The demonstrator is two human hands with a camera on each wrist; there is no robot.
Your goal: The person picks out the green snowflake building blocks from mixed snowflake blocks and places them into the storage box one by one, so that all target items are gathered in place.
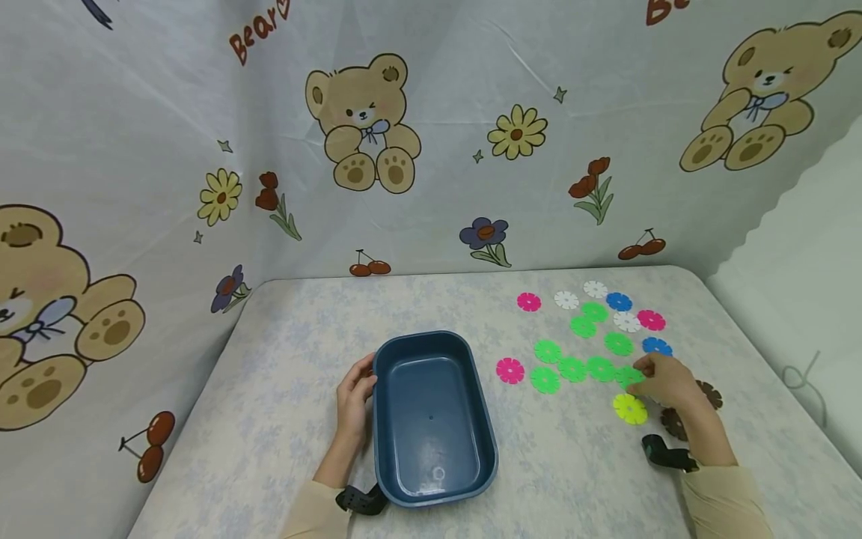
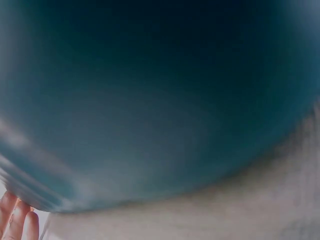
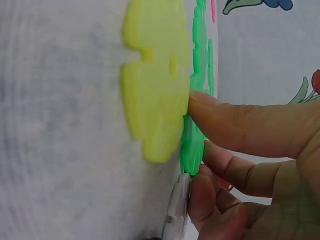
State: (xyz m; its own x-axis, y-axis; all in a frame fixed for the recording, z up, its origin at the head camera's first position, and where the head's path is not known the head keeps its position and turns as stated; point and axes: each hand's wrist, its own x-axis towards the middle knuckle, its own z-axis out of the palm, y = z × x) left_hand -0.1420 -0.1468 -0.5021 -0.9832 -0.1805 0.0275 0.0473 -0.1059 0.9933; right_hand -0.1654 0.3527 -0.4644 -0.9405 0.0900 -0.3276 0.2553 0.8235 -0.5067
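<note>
A deep blue plastic basin (image 1: 431, 419) lies on the table, and my left hand (image 1: 355, 397) rests against its left outer side. Its fingertips (image 2: 17, 220) touch the wall near the rim in the left wrist view. On the right, my right hand (image 1: 667, 380) pinches a green notched plastic disc (image 3: 193, 150) at its edges between thumb and fingers, at table level. A yellow notched disc (image 1: 630, 409) lies just in front of that hand. A greyish-white disc (image 3: 176, 207) sits under the fingers, mostly out of sight in the head view.
Several more green discs (image 1: 572, 369) lie left of the right hand. Pink (image 1: 509, 370), white (image 1: 566, 299) and blue discs (image 1: 619, 302) are spread around and behind them. Brown discs (image 1: 673, 424) lie partly under the right forearm. A printed bear curtain (image 1: 431, 224) hangs behind the table.
</note>
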